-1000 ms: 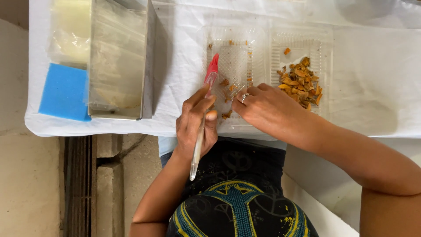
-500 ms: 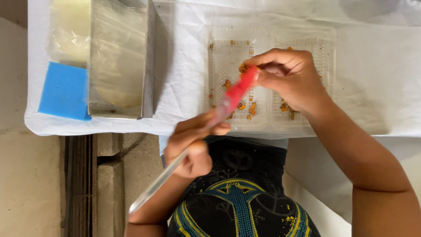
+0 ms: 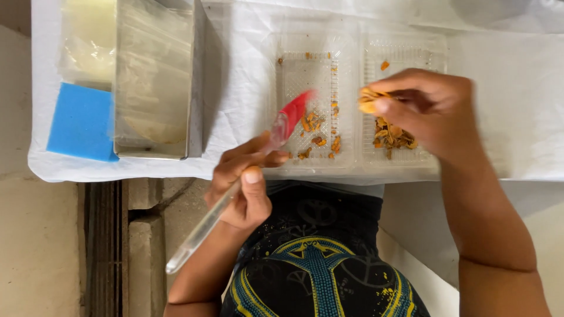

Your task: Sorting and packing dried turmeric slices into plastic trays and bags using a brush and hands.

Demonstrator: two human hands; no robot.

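A clear plastic clamshell tray (image 3: pixel 352 44) lies open on the white-covered table, with small orange-brown pieces (image 3: pixel 320 135) scattered in its left half and a small pile (image 3: pixel 392 136) in its right half. My left hand (image 3: pixel 247 188) grips a spatula (image 3: pixel 276 132) with a red head and a clear handle; its head hovers over the left half. My right hand (image 3: pixel 426 108) is above the right half, fingers pinched on a clump of the orange pieces (image 3: pixel 370 100).
A metal rectangular container (image 3: pixel 154 79) lined with clear film stands at the left, a blue sponge (image 3: pixel 82 122) beside it and a plastic bag (image 3: pixel 88 41) behind. The table's front edge runs just under the tray; concrete blocks (image 3: pixel 144 235) lie below.
My right hand has come off the spatula's head and shifted right, holding a clump of pieces. The spatula has swung back over the left half of the tray.
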